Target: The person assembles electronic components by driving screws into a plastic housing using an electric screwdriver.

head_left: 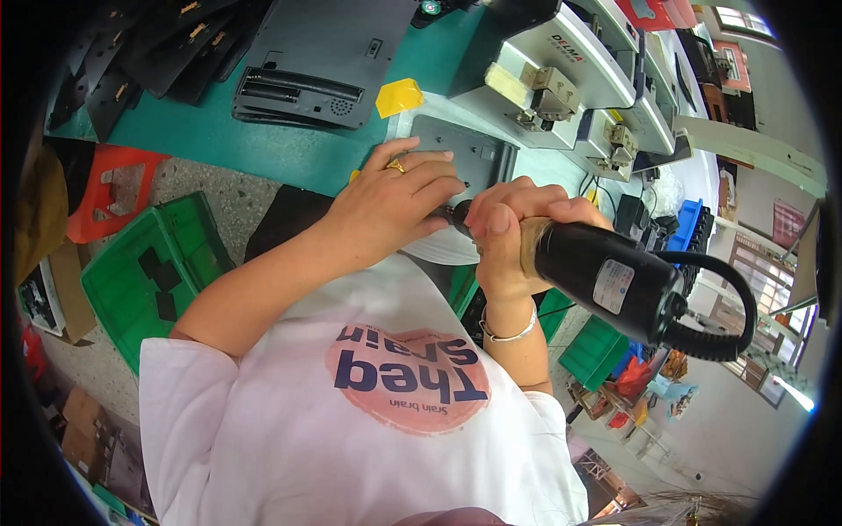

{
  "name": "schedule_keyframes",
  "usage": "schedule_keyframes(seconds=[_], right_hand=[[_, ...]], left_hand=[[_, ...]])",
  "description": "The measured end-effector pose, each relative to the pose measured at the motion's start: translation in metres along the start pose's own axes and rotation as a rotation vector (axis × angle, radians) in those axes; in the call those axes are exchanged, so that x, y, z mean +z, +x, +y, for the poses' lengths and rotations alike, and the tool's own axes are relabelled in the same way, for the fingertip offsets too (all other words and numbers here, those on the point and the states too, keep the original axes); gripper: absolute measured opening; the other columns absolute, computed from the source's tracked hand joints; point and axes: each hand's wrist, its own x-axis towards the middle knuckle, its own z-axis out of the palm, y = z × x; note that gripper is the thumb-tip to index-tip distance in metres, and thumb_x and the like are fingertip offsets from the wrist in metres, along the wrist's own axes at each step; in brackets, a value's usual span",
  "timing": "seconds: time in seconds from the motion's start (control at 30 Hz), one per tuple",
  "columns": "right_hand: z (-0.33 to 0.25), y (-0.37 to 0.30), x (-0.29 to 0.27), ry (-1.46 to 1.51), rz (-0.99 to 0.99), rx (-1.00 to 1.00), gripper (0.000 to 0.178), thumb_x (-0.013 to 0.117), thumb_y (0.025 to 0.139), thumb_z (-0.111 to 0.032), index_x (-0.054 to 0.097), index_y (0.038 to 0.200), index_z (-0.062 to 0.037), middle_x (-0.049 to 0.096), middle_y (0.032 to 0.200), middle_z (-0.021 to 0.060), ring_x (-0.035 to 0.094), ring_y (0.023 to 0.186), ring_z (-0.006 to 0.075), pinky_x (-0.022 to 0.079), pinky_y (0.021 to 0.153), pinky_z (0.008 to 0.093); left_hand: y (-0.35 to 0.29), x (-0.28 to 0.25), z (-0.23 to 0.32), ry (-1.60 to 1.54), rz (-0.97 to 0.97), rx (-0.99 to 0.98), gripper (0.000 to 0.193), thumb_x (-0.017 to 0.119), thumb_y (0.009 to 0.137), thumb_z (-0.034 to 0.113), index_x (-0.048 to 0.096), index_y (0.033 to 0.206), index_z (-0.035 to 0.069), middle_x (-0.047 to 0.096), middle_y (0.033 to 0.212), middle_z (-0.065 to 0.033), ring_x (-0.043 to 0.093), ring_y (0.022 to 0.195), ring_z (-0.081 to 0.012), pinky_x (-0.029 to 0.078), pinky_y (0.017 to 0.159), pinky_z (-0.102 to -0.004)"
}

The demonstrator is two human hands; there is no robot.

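Observation:
My right hand is wrapped round a black electric screwdriver with a coiled black cable. The tool lies tilted, its narrow nose pointing left toward the dark grey plastic panel. My left hand, with a gold ring, rests over the panel's near left part, fingers spread, thumb and forefinger close to the screwdriver's tip. The tip's contact point is hidden by my fingers, and any screw there cannot be made out. Beyond my left hand lies a yellow piece on the green mat.
Stacked dark grey housings lie at the far left of the green mat, beside black panels. White-sided machines stand at the far right. Below the table are a green crate and a red stool.

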Motion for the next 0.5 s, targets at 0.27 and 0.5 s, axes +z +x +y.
schedule_keyframes(seconds=[0.27,0.5], right_hand=[[0.005,-0.002,0.003,0.009,0.067,0.001,0.038,0.066,0.085,0.001,0.036,0.106,-0.0097,0.053,0.068,0.0075,0.050,0.049,0.0178,0.047,0.046,0.0317],[-0.008,0.001,-0.005,0.320,0.293,0.021,0.047,0.065,0.085,0.002,0.034,0.119,-0.0066,0.055,0.071,0.0073,0.054,0.055,0.0171,0.050,0.050,0.0330]], left_hand=[[0.001,0.002,-0.002,0.029,-0.016,0.013,0.044,0.078,0.071,0.016,0.057,0.110,0.011,0.058,0.119,-0.0051,0.050,0.125,-0.0204,0.030,0.109,-0.0425],[0.016,-0.013,0.002,0.147,-0.022,0.033,0.067,0.084,0.063,0.024,0.055,0.122,0.010,0.047,0.133,-0.0121,0.038,0.133,-0.0308,0.029,0.110,-0.0445]])
